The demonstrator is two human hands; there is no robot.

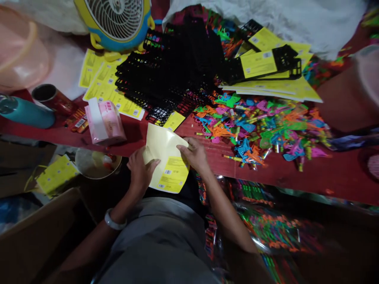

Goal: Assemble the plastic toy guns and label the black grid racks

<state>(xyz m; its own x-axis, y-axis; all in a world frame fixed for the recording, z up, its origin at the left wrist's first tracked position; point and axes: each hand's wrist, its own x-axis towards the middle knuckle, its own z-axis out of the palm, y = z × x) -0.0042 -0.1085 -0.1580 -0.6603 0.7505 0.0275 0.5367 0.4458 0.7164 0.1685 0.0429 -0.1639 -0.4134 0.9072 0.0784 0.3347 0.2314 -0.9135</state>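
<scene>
At the front edge of the red table, a bent sheet of yellow printed labels is held between my two hands. My left hand grips its left edge, thumb lying over the pale surface. My right hand pinches the right edge, thumb on top and fingers behind the sheet. The yellow printed part with barcodes shows at the lower right, while the rest is pale. Just beyond the sheet lies a pile of black plastic racks. Right of my right hand are heaped small colourful plastic pieces.
More yellow label sheets lie left of the racks, others at back right. A fan, a tissue pack, a teal bottle and a dark can stand left. Filled clear bags sit below the red table.
</scene>
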